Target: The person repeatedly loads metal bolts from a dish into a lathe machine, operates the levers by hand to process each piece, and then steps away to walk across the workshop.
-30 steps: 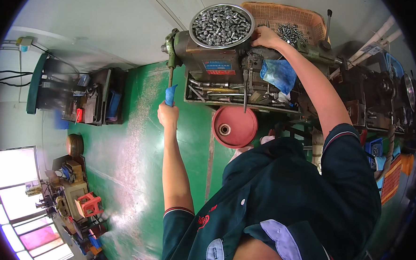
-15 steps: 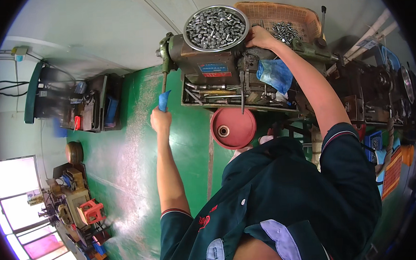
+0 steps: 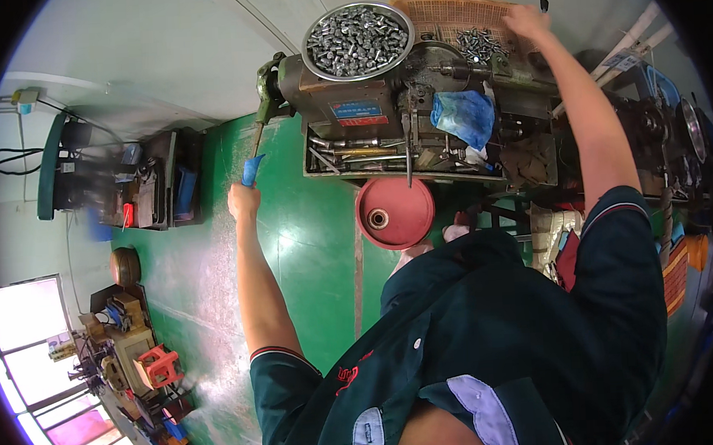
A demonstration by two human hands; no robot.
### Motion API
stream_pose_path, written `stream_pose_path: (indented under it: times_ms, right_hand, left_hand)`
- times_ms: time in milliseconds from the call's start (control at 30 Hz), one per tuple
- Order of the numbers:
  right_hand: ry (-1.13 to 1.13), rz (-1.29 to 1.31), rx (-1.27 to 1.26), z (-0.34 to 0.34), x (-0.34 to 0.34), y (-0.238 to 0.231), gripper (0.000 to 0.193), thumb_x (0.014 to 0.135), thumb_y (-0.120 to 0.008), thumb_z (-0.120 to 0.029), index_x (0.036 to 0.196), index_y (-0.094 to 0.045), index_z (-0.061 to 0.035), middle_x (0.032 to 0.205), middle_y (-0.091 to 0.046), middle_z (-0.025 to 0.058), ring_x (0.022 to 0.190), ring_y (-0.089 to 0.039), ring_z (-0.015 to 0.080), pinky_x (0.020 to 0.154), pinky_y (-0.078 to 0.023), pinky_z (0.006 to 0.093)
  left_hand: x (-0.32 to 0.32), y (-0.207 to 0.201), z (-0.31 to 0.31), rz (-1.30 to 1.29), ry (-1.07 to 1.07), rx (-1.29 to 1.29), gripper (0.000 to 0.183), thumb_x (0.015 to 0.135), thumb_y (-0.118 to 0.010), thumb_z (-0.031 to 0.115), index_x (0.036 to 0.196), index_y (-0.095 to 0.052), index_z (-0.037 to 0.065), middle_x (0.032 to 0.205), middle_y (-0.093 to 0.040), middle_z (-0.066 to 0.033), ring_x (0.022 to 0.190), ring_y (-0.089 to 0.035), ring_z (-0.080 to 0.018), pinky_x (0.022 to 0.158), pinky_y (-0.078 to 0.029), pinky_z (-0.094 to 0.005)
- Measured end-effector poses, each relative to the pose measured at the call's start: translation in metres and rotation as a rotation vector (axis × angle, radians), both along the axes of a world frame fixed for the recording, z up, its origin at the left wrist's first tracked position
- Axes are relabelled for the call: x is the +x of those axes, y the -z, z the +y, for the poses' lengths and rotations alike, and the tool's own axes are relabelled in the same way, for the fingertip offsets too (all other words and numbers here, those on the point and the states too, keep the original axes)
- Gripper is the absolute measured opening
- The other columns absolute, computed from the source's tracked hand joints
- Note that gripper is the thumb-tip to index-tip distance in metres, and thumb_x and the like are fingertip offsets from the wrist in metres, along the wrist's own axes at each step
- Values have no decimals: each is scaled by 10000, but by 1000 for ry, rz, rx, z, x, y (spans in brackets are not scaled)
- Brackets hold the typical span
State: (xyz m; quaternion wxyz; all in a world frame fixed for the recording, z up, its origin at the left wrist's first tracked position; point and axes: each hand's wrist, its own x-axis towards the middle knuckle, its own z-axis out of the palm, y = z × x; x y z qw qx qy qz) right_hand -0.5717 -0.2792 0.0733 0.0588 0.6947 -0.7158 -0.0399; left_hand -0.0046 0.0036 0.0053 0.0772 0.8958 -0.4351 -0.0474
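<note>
Gripping slim blue-wrapped metal lever (image 3: 252,170), left hand (image 3: 245,200) closed round near end; shaft runs far, slightly right, to dark grey-green machine (image 3: 314,104). Right hand (image 3: 527,22) at black-knobbed lever (image 3: 544,5), finger closure unclear. Small silver bolt-like pieces (image 3: 480,45) lie left and near of it, in tan woven basket (image 3: 450,8); round steel bowl (image 3: 357,78), heaped, beyond at left.

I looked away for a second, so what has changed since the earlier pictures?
The right hand left the spot beside the metal bowl and moved right, to the black-knobbed lever by the basket; its grip is unclear. The left hand and the blue-wrapped handle it still holds swung slightly left. The bowl, basket and blue cloth stayed put.
</note>
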Motion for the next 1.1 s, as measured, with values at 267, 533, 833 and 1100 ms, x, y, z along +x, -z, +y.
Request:
stream_pose_path:
  times_ms: [267, 533, 833, 1100]
  right_hand:
    - [94, 49, -295, 78, -134, 28, 478, 778, -358, -506, 932, -553, -98, 1089, -474, 67, 1059, -383, 215, 834, -287, 478]
    - [133, -31, -284, 169, -127, 6, 601, 724, -378, -592, 736, -591, -31, 684, -572, 176, 727, -554, 318, 641, -432, 404]
    - [215, -10, -208, 179, -112, 0, 642, 721, -344, -620, 770, -603, -34, 707, -574, 189, 719, -557, 333, 623, -443, 398]
    - [265, -23, -207, 182, -102, 0, 641, 713, -343, -632, 783, -609, -53, 717, -578, 184, 732, -557, 333, 630, -446, 394]
  left_hand:
    - [2, 5, 0, -4, -10, -17, 166, 659, -532, 134, 800, -619, 134, 765, -590, -148, 742, -569, -297, 646, -442, -368]
    - [3, 6, -2, -1, 51, -60, 160, 665, -532, 142, 799, -617, 119, 755, -588, -153, 735, -565, -305, 640, -439, -371]
    - [-4, 2, -2, -34, 21, -44, 157, 669, -530, 151, 797, -619, 130, 758, -586, -154, 741, -562, -311, 640, -438, -382]
    - [1, 4, 0, -5, 25, -43, 157, 668, -533, 157, 797, -618, 131, 762, -587, -152, 742, -561, -316, 643, -438, -381]
